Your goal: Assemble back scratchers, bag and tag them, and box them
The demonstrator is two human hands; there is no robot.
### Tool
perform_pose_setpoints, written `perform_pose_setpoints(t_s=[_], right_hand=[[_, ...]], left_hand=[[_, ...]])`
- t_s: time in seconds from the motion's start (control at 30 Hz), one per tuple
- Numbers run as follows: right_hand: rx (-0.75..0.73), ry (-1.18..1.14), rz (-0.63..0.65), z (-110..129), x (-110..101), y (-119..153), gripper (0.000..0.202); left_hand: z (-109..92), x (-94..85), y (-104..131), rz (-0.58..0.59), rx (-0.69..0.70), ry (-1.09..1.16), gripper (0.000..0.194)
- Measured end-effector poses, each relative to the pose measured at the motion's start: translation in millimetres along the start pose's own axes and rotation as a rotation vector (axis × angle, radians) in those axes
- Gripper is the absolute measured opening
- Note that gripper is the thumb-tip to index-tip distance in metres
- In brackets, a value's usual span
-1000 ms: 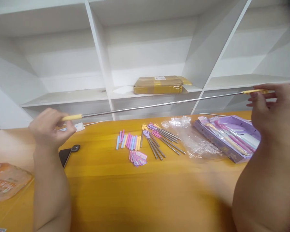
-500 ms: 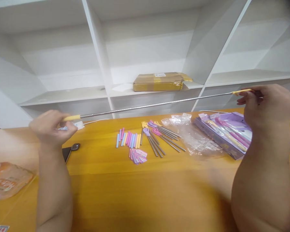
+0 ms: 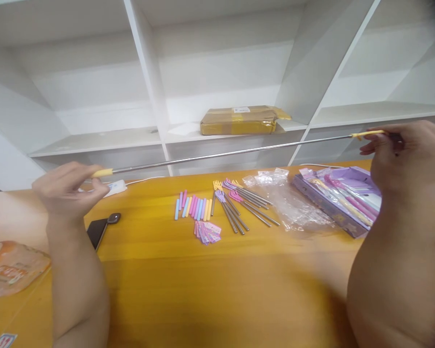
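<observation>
A telescopic back scratcher (image 3: 217, 154) with a thin metal rod stretches between my two hands above the table. My left hand (image 3: 70, 188) is closed around its yellow handle at the left. At the other end, my right hand (image 3: 406, 150) pinches the yellow claw head. Below the rod lie several metal rods with coloured claw heads (image 3: 235, 208), in yellow, purple and pink. Beside them, coloured handle sleeves (image 3: 194, 208) are lined up in a row. A fan of small pink and purple cards (image 3: 207, 232) rests just in front of the sleeves.
Clear plastic bags (image 3: 293, 203) lie beside a purple box (image 3: 333, 208) of wrapped back scratchers at right. A phone (image 3: 96, 232), a black mouse-like object (image 3: 114, 218) and an orange plastic packet (image 3: 16, 268) are at left. A taped carton (image 3: 239, 121) sits on the white shelf behind.
My hands have moved slightly farther apart, the left one leftward and the right one rightward. The rod between them looks a little longer. Things on the table stay put.
</observation>
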State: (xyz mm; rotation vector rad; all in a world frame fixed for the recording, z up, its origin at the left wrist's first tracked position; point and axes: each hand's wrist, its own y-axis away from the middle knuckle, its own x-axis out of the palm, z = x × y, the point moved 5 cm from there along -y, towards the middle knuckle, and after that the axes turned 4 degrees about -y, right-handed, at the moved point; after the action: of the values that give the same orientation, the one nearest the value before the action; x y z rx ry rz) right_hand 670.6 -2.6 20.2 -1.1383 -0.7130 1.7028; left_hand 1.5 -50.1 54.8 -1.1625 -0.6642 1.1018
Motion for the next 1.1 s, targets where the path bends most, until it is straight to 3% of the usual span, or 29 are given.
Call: perform_pose_setpoints(t_s=[0.13, 0.3, 0.4, 0.5, 0.6, 0.7, 0.9, 1.1], right_hand=[[-0.067, -0.029, -0.032, 11.5, 0.2, 7.9, 0.026], [-0.223, -0.17, -0.055, 42.6, 18.9, 28.0, 0.01], [-0.363, -0.28, -0.057, 75.9, 35.3, 51.6, 0.011], [-0.493, -0.394, 0.068, 117.8, 55.0, 84.9, 0.018], [-0.463, -0.464, 0.094, 144.6, 64.6, 110.5, 0.019], [-0.479, -0.525, 0.05, 153.9, 60.7, 120.4, 0.017], [-0.443, -0.542, 0.042, 151.8, 42.6, 113.9, 0.014], [-0.614, -0.59, 0.068, 195.2, 23.4, 142.2, 0.02]], left_hand=[[-15.1, 8.2, -2.3, 0.054, -0.064, -0.017, 0.019], [-51.2, 31.7, -4.4, 0.124, -0.076, -0.033, 0.021], [-84.7, 47.2, -0.3, 0.158, -0.023, 0.014, 0.021], [-124.4, 61.2, 6.4, 0.203, 0.046, 0.059, 0.031], [-147.8, 65.2, 10.0, 0.153, 0.034, 0.018, 0.034], [-148.4, 66.0, 10.6, 0.168, 0.011, 0.07, 0.034], [-134.4, 60.1, 6.4, 0.174, -0.041, 0.101, 0.033], [-164.9, 60.4, 4.4, 0.214, -0.05, 0.224, 0.03]])
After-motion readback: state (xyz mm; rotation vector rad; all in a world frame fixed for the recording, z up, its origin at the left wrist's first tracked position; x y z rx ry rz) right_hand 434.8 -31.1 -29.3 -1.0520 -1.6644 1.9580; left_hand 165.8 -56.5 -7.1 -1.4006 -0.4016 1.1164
